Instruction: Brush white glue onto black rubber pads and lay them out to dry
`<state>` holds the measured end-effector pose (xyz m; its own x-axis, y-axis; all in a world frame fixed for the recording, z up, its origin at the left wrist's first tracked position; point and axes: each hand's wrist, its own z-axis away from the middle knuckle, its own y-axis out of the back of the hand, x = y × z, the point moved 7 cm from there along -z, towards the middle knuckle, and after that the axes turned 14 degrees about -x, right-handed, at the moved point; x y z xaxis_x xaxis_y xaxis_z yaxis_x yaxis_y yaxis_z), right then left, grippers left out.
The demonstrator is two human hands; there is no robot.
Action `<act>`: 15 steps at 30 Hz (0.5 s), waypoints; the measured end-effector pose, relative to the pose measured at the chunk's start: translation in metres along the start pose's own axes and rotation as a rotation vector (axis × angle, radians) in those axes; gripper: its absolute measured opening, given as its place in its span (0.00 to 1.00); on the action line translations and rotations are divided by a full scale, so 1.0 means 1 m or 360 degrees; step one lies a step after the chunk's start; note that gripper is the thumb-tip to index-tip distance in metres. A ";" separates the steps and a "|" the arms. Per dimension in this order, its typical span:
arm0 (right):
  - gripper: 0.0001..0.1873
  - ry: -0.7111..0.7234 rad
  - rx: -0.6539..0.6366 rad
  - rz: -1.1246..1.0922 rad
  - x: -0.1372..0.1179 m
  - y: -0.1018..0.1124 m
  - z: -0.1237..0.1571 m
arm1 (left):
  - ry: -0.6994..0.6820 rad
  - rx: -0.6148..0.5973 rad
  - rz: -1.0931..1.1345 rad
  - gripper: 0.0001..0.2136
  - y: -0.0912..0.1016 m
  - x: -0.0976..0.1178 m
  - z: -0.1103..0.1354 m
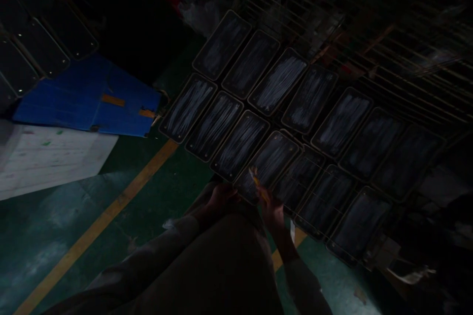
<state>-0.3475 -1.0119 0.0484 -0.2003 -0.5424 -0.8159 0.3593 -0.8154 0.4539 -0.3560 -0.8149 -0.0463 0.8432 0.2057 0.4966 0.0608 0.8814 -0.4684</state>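
My right hand (271,209) is closed around the yellow handle of a small brush (254,177). Its pale bristle end is over the near part of a dark rectangular panel (277,155) with rounded corners and whitish streaks. At that panel's near left corner, my left hand (221,196) has its fingers bent at the edge and appears to grip it; the dim light hides the exact contact. Similar panels lie in two slanting rows, among them a heavily streaked panel (240,142) just to the left and a fainter one (299,179) to the right.
Wire shelving (399,69) rises behind the panels. More dark panels (44,49) rest at the upper left near a blue sheet (84,98) and a white board (55,157). The green floor (148,206) carries a yellow stripe (103,221). Most of the scene is very dark.
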 end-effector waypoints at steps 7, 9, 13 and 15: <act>0.15 -0.0069 -0.0093 -0.0254 -0.005 -0.025 0.042 | 0.0031 0.0061 -0.0057 0.20 0.000 -0.003 0.002; 0.16 -0.0110 0.0059 -0.0300 -0.002 -0.007 0.040 | 0.0011 0.0065 -0.0062 0.21 -0.001 -0.002 0.003; 0.15 0.0025 0.0101 -0.0194 -0.008 0.000 0.041 | -0.0046 0.0070 -0.0038 0.20 -0.004 -0.001 0.005; 0.13 0.0057 -0.0018 -0.0197 -0.011 -0.010 0.049 | -0.0066 0.0094 -0.0024 0.20 -0.005 -0.002 0.006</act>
<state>-0.3938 -1.0073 0.0705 -0.2111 -0.4298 -0.8779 0.3440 -0.8733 0.3448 -0.3615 -0.8173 -0.0409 0.8195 0.2086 0.5338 0.0408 0.9079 -0.4173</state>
